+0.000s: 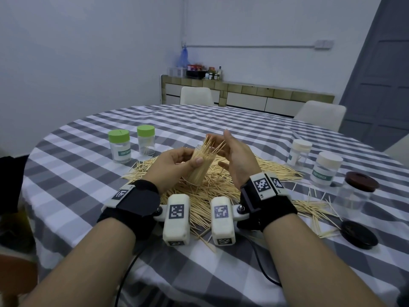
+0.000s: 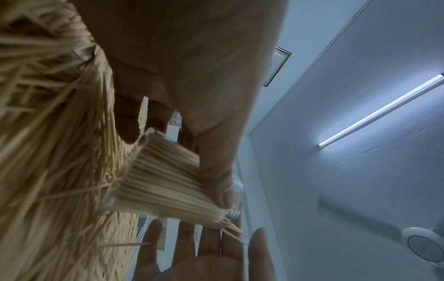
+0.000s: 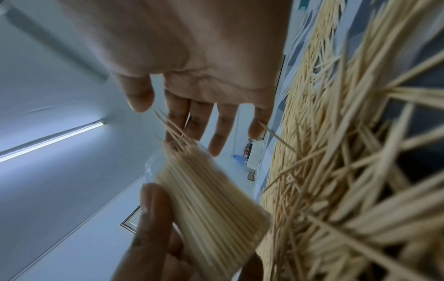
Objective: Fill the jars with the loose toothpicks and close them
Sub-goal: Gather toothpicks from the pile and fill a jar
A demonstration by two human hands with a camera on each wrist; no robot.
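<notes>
Checked tablecloth (image 1: 221, 120) everywhere, and over it the left hand (image 1: 174, 161) grips a tilted clear jar (image 1: 200, 171) crammed with thin pointed toothpicks (image 1: 212, 144), flat right hand (image 1: 238, 158) beside their tips, above the pile (image 1: 212, 191), so stragglers could slide out.

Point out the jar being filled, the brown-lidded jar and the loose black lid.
jar being filled (image 1: 200, 168), head view, toothpick-packed side wall.
brown-lidded jar (image 1: 362, 179), head view, top of its lid.
loose black lid (image 1: 359, 234), head view, its upper face.
</notes>
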